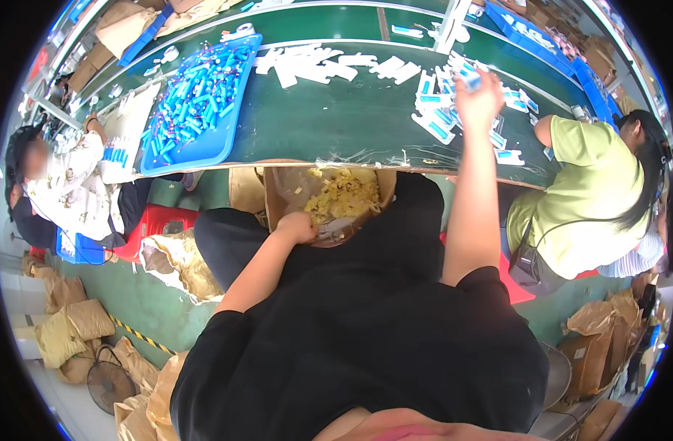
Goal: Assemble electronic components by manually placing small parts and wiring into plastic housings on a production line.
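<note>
Left hand: clenched in yellow scraps inside a brown bag on the lap.
Right hand: raised over the green tabletop, fingers grasping a small blue-white packet.
Nearby: blue tray of tubes.

Bright, even overhead light, soft shadows; fisheye bends edges, dark rim, slight blur.

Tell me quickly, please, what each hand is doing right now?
Left hand: reaching into the brown bag of yellow pieces; grip cannot be told.
Right hand: raised over the green table, closed on a small blue-and-white item.
</note>
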{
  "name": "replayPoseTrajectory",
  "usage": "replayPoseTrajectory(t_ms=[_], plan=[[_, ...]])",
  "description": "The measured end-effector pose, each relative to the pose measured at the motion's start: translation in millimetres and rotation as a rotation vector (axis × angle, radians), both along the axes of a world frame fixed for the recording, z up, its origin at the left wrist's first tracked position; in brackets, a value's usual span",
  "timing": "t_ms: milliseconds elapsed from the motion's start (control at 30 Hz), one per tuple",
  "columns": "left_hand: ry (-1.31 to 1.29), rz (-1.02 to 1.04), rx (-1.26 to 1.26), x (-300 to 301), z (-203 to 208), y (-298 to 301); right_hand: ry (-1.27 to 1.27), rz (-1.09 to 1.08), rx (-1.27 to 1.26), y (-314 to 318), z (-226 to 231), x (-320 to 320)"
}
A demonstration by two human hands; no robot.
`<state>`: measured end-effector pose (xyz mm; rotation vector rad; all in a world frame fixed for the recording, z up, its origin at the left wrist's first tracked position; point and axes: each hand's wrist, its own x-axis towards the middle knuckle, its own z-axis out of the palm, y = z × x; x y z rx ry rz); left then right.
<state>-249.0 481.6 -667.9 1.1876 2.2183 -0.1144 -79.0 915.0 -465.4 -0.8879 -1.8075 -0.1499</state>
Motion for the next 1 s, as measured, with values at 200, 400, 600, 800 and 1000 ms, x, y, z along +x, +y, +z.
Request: replayPoseTrajectory(t_ms=[200, 400, 600, 800, 1000], plan=[[-0.172, -0.143, -0.164, 15.5, -22.2, 13.8, 0.275, 0.504, -0.007, -106.0, 14.7, 3.6], [-0.433, -0.323, -0.191, 15.7, -74.2, 24.7, -0.458, 1.288, -0.226, -268.7, -84.8, -0.8], [-0.123, -0.222, -0.485, 46.7, -22.5, 29.5, -1.351, 0.637, -0.588, -237.0, -188.8, 23.6], [-0.166, -0.161, -0.535, 52.5, -34.9, 28.1, -1.749, 0.734, -0.943, -261.0, -256.9, 24.1], [-0.371, -0.398, -0.454, 36.1, -83.5, 24.1, -1.958, 0.963, -1.027, -264.1, -287.2, 6.8]])
